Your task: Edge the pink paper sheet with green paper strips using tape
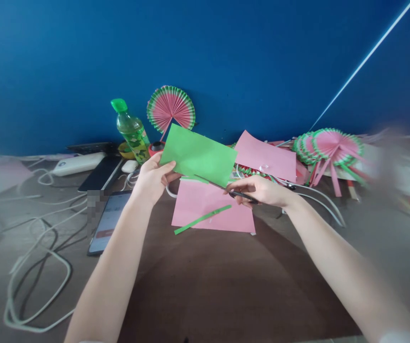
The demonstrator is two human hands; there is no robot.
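Observation:
My left hand (pixel 155 176) pinches the left edge of a green sheet of paper (pixel 199 153), held up above the table. In my right hand (pixel 256 190) is a pair of dark scissors (pixel 243 196), with fingers closed round the handles. The blades lie along the lower edge of the green sheet, where a thin strip is partly cut. Below the sheet, a pink paper (pixel 190 205) lies flat on the table, and a loose green strip (pixel 203 219) rests across it.
Pleated pink and green paper fans (pixel 336 145) lie at the right, and another fan (pixel 171 107) stands against the blue wall. A second pink sheet (pixel 267 157) leans behind my right hand. Left are a green-capped bottle (pixel 133 136), phones (pixel 110 224) and white cables (pixel 65 267).

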